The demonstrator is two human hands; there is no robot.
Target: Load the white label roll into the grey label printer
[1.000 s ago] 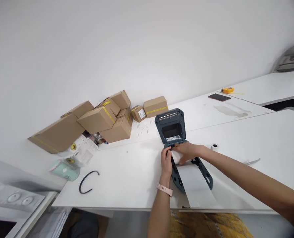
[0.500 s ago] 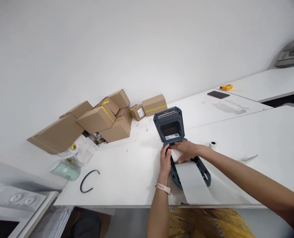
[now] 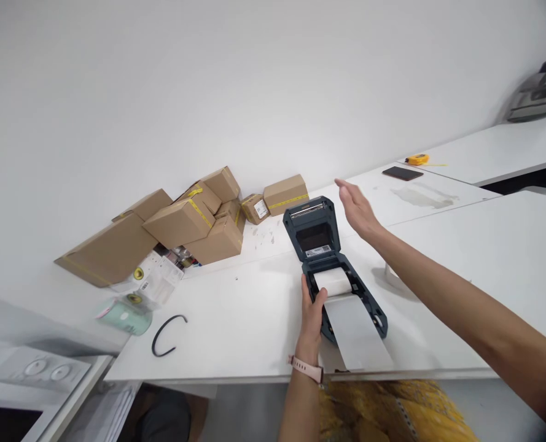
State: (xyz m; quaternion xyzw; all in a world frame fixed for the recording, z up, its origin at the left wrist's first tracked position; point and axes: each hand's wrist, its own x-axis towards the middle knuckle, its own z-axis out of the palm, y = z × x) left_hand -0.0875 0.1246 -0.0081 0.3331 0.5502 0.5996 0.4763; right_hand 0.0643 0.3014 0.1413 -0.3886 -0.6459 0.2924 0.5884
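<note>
A dark label printer (image 3: 378,310) lies on the white table with its lid (image 3: 316,228) tilted up. Inside it sits a white label roll (image 3: 333,281), and a strip of paper (image 3: 359,334) runs from it toward the table's front edge. My left hand (image 3: 312,312) grips the printer's left side, its thumb over the rim near the roll. To the right of the raised lid, my right hand (image 3: 359,210) is in the air, fingers stretched out and holding nothing. Behind my right forearm, a white roll (image 3: 395,277) is partly hidden.
Cardboard boxes (image 3: 180,215) are stacked along the wall at the left. A black curved band (image 3: 155,337) and a green container (image 3: 128,316) lie at the near left. Toward the back right are a phone (image 3: 402,174) and a yellow tape measure (image 3: 417,159).
My right hand has left the label roll and risen up and right beside the lid, uncovering the roll. My left hand has slid slightly nearer along the printer's side.
</note>
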